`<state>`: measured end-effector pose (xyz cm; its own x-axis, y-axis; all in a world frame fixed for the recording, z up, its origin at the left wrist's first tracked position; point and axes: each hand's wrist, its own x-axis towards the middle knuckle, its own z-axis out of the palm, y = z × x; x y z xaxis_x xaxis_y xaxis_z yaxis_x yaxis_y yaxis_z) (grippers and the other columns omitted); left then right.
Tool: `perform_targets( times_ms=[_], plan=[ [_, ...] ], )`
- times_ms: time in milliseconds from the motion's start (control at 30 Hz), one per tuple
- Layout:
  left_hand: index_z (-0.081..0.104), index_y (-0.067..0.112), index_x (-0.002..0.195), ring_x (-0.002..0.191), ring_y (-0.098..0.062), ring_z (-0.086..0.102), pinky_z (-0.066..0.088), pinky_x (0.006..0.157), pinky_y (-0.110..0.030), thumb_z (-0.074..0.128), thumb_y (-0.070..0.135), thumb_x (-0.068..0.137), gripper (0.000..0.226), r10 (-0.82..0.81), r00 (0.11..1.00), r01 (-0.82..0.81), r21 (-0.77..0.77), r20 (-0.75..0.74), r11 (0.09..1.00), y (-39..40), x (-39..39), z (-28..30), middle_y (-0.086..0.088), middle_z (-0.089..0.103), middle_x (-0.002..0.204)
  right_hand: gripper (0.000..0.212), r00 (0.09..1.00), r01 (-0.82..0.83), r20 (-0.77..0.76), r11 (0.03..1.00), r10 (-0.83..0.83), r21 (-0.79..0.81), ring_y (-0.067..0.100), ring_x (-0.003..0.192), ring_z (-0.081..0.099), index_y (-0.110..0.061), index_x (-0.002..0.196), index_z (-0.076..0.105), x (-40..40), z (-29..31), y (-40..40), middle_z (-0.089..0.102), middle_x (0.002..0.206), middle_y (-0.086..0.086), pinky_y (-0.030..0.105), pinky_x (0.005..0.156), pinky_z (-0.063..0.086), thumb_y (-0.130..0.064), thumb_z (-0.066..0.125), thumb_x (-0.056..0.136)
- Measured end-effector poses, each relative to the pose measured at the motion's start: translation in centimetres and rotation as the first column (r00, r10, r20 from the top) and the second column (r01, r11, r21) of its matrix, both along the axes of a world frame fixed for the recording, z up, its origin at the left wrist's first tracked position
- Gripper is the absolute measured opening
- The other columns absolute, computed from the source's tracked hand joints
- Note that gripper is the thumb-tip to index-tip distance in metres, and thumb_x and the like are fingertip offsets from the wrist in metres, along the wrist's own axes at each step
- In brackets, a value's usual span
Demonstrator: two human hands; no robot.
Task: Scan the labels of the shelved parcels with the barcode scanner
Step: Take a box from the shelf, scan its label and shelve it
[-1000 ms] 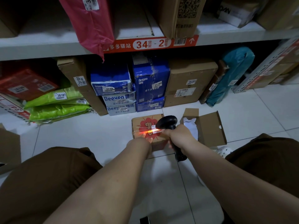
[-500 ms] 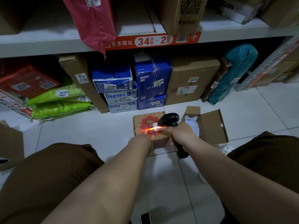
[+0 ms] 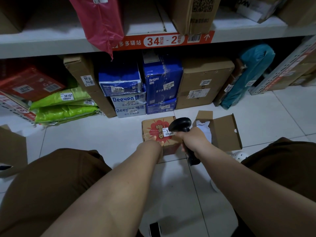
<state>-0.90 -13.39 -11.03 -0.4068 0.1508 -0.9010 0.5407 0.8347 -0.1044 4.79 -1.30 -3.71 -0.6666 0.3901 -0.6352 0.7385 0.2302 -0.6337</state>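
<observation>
A small brown box (image 3: 153, 124) with a red flower print stands on the white floor tiles in front of the bottom shelf. Its white barcode label (image 3: 167, 132) faces up, partly behind the scanner head. My left hand (image 3: 154, 141) holds the box at its near edge. My right hand (image 3: 190, 138) grips the black barcode scanner (image 3: 182, 124), whose head points down at the label. No red scan light shows on the label. Labelled parcels fill the bottom shelf: blue Deeyeo packs (image 3: 162, 79), green bags (image 3: 63, 100), brown cartons (image 3: 205, 79).
An open cardboard box (image 3: 225, 132) with white filling sits just right of the scanner. A teal bag (image 3: 251, 71) leans at the shelf's right. A pink bag (image 3: 99, 19) hangs off the upper shelf (image 3: 51, 43). A brown box (image 3: 12, 149) stands at far left. My knees flank both arms.
The orange-red scan line that lit the label in the earlier frames is gone now. Hands, scanner and box stay almost where they were.
</observation>
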Motion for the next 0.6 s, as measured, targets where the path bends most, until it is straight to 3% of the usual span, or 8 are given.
perform_targets(
  times_ms=[133, 267, 367, 433, 500, 600],
  plan=[
    [-0.013, 0.032, 0.151, 0.145, -0.035, 0.016, 0.033, 0.11, -0.047, 0.05, 0.037, 0.092, 0.086, 0.009, 1.0, -0.009, -0.012, -0.017, 1.0, 0.3, 0.3, 0.5, -0.007, -0.022, 0.159, 0.026, 1.0, 0.021, -0.021, 1.0, -0.021, -0.002, 0.019, 0.04, 0.048, -0.006, 0.069, 0.053, 0.0, -0.4, 0.2, 0.051, 0.052, 0.008, 0.027, 0.051, 0.043, -0.022, 0.062, 0.087],
    [0.01, 0.021, 0.153, 0.144, -0.029, 0.022, 0.035, 0.108, -0.042, 0.051, 0.041, 0.091, 0.077, 0.061, 0.997, -0.061, 0.003, -0.037, 0.998, 1.4, 0.2, 1.1, -0.011, 0.004, 0.161, 0.026, 0.998, 0.041, -0.037, 0.999, -0.041, -0.008, 0.018, 0.037, 0.046, -0.006, 0.068, 0.052, 0.0, -1.4, 0.6, 0.05, 0.051, 0.009, 0.026, 0.047, 0.04, -0.021, 0.061, 0.088],
    [0.041, 0.012, 0.141, 0.129, -0.029, 0.044, 0.041, 0.099, -0.035, 0.044, 0.036, 0.096, 0.052, 0.136, 0.988, -0.119, 0.194, -0.079, 0.974, 2.7, 0.5, 2.1, -0.014, 0.041, 0.145, 0.027, 0.997, 0.053, -0.062, 0.998, -0.054, -0.02, 0.018, 0.038, 0.047, -0.006, 0.067, 0.053, 0.0, -2.4, 1.0, 0.05, 0.051, 0.008, 0.026, 0.046, 0.039, -0.02, 0.061, 0.088],
    [0.054, 0.009, 0.129, 0.12, -0.03, 0.052, 0.043, 0.094, -0.033, 0.041, 0.039, 0.096, 0.046, 0.265, 0.951, -0.195, 0.356, -0.161, 0.914, 3.2, 0.7, 2.5, -0.015, 0.053, 0.133, 0.029, 0.995, 0.056, -0.08, 0.998, -0.057, -0.019, 0.017, 0.039, 0.047, -0.007, 0.065, 0.052, -0.1, -3.2, 1.3, 0.05, 0.051, 0.008, 0.025, 0.046, 0.039, -0.021, 0.061, 0.088],
    [0.048, 0.01, 0.134, 0.128, -0.035, 0.042, 0.039, 0.101, -0.038, 0.052, 0.038, 0.092, 0.05, 0.331, 0.916, -0.205, 0.442, -0.229, 0.873, 2.9, 0.5, 2.2, -0.019, 0.041, 0.141, 0.03, 0.994, 0.055, -0.095, 0.998, -0.054, 0.005, 0.018, 0.042, 0.049, -0.006, 0.067, 0.052, -0.2, -4.3, 1.5, 0.051, 0.052, 0.008, 0.026, 0.048, 0.039, -0.025, 0.062, 0.088],
    [0.025, 0.019, 0.147, 0.137, -0.04, 0.022, 0.032, 0.108, -0.045, 0.07, 0.03, 0.081, 0.081, 0.351, 0.904, -0.209, 0.465, -0.244, 0.86, 1.9, -0.2, 0.7, -0.019, 0.016, 0.152, 0.027, 0.992, 0.048, -0.116, 0.997, -0.041, 0.059, 0.022, 0.053, 0.052, -0.01, 0.07, 0.051, -0.3, -6.0, 2.0, 0.053, 0.06, 0.007, 0.03, 0.056, 0.042, -0.027, 0.063, 0.087]
  ],
)
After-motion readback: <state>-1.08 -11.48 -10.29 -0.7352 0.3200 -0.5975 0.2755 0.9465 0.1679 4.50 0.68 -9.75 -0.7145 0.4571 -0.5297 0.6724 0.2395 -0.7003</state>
